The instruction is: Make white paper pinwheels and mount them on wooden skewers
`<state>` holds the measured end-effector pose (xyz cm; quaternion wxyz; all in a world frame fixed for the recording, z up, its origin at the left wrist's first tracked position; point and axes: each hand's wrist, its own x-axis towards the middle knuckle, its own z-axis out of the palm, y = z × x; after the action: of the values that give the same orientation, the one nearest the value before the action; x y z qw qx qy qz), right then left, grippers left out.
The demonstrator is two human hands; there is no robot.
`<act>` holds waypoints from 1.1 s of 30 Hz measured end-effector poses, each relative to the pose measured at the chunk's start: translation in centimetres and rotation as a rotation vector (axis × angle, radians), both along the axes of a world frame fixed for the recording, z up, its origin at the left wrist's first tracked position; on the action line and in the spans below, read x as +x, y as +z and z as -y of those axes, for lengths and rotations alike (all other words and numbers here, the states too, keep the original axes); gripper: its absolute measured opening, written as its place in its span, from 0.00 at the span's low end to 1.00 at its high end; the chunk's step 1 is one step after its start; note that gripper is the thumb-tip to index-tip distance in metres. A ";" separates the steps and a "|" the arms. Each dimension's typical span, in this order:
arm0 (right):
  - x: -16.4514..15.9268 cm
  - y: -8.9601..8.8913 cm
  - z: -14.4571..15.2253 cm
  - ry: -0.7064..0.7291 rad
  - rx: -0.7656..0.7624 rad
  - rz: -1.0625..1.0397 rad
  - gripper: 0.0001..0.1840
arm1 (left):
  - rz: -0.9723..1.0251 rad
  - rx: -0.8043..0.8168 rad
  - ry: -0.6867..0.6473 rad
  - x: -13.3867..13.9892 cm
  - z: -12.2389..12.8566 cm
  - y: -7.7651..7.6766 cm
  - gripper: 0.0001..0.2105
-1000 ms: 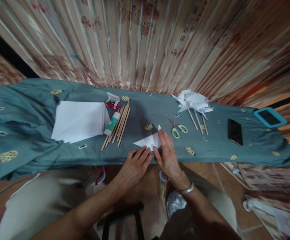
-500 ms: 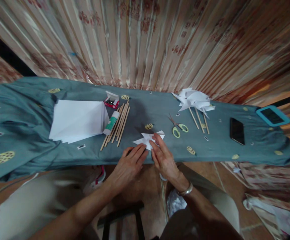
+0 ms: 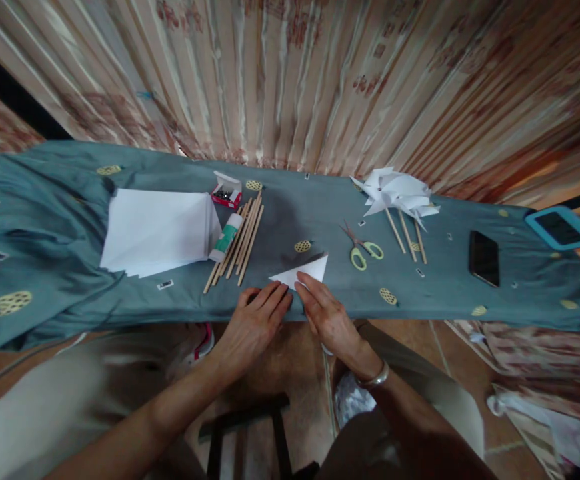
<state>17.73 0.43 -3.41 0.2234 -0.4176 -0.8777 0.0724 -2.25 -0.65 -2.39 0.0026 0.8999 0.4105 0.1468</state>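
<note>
A small white sheet of paper [image 3: 311,268], folded into a triangle, lies by the near edge of the cloth-covered table. My left hand [image 3: 259,315] holds its lower left edge, fingers close together and thumb partly hidden. On the right side, my right hand [image 3: 329,316] has its fingertips pressed on the paper's lower middle, with its thumb near the edge. Scissors [image 3: 358,248] with green handles lie partly spread just beyond my right hand. Wooden sticks [image 3: 244,243] are gathered left of the paper, and a glue stick [image 3: 225,237] rests against them.
A stack of white paper [image 3: 157,230] lies at left, beside a small red box [image 3: 227,191] of dark pins. Paper pinwheels [image 3: 395,190] on sticks lie at the back right. A phone [image 3: 484,258] and a blue-framed device [image 3: 562,228] are farther right. A curtain [image 3: 280,87] hangs behind.
The paper went from a pointed, several-cornered shape to a folded triangle. My right hand's fingers moved down and left over it. The view shifted slightly.
</note>
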 end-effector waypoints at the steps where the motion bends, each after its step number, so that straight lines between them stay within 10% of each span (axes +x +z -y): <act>1: 0.0 0.1 0.0 0.009 0.007 0.007 0.31 | 0.008 0.002 0.000 0.0 0.0 0.0 0.17; 33: -0.3 0.8 -0.2 0.070 -0.063 0.092 0.29 | -0.026 -0.063 0.027 0.0 0.2 0.7 0.17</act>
<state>17.42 0.62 -2.57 0.1668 -0.3965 -0.8984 0.0886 -2.27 -0.82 -1.67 0.0235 0.8955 0.4272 0.1221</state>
